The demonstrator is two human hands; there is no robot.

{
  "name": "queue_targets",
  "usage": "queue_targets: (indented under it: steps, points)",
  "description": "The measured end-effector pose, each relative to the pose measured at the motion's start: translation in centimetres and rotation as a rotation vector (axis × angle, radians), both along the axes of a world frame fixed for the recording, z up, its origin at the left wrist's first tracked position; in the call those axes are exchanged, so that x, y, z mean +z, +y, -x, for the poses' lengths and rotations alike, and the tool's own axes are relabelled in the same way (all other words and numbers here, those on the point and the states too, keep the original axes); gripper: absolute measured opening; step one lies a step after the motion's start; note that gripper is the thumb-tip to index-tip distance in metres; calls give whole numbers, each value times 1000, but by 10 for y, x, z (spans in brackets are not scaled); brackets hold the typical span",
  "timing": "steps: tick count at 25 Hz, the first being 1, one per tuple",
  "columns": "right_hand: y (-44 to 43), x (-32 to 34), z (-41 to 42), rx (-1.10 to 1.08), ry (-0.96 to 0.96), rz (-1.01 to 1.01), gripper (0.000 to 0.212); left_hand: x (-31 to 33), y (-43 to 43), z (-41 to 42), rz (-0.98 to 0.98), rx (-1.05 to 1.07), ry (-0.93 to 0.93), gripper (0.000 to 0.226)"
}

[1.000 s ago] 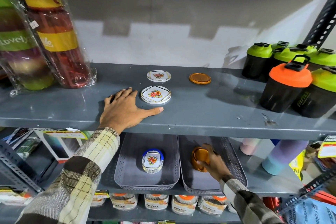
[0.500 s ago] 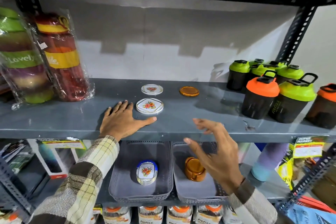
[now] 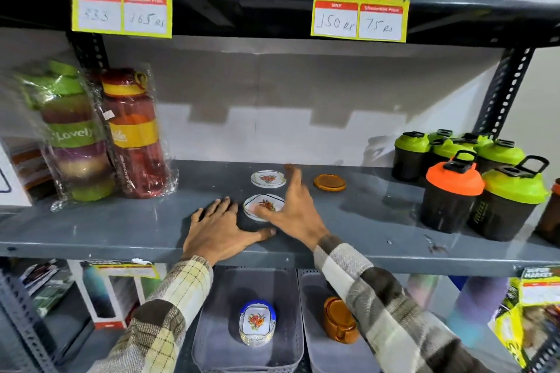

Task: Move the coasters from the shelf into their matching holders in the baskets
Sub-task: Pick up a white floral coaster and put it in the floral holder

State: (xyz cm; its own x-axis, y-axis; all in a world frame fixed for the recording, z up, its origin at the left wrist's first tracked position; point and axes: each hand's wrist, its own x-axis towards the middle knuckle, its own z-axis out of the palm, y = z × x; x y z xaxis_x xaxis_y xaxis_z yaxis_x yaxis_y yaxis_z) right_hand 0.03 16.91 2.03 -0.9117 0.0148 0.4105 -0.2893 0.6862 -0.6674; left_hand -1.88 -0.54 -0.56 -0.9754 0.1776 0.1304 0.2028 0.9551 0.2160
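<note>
Grey metal shelving filled the scene, and nearest the camera, on the lower shelf, sat two grey baskets side by side. Inside the left basket point(image 3: 212, 339) stood a blue-rimmed holder point(image 3: 258, 321) with floral coasters in it; inside the right basket point(image 3: 315, 351) stood an orange holder point(image 3: 338, 324), no longer touched by any hand. A second before, the right hand had been down in that basket at the orange holder; half a second before, it was lifted in front of the shelf edge.

On the shelf point(image 3: 378, 221) above, the left hand point(image 3: 218, 228) lay flat, palm down, fingers spread and holding nothing, where it had been all along. The right hand point(image 3: 298, 212) had come up over the shelf, blurred, its grip apart and empty, thumb over the near floral coaster point(image 3: 257, 206) and fingers stretched toward the far floral coaster point(image 3: 268, 179). Whether it touched either, I could not tell. Right of the fingers lay the orange coaster point(image 3: 329, 182), apart from the hand.

Farther back, wrapped bottles point(image 3: 121, 133) stood at the left and shaker bottles point(image 3: 454, 191) at the right. Price tags point(image 3: 360, 3) on the upper shelf edge had come into sight as the view tipped upward.
</note>
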Motion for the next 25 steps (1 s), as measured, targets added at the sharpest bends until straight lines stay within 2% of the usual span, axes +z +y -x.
queue_targets:
  steps: [4, 8, 16, 19, 22, 25]
  points:
    - [-7, -12, 22, -39, -175, -59, 122, 0, 0, 0, 0, -4, -7, 143]
    - [-3, -16, 26, -55, -141, -14, 110, 0, 0, 1, -12, 2, -3, 140]
    - [9, 16, -27, -50, 282, 131, 112, -1, 0, -1, -24, 18, 23, 140]
    - [14, 40, -56, -28, 412, 167, 113, 2, 0, -3, -15, 27, -26, 140]
    - [17, 63, -91, -53, 570, 146, 110, 2, 1, -4, -24, 17, -44, 140]
    - [20, 83, -123, -65, 679, 138, 107, -2, 2, -4, -43, 31, 23, 140]
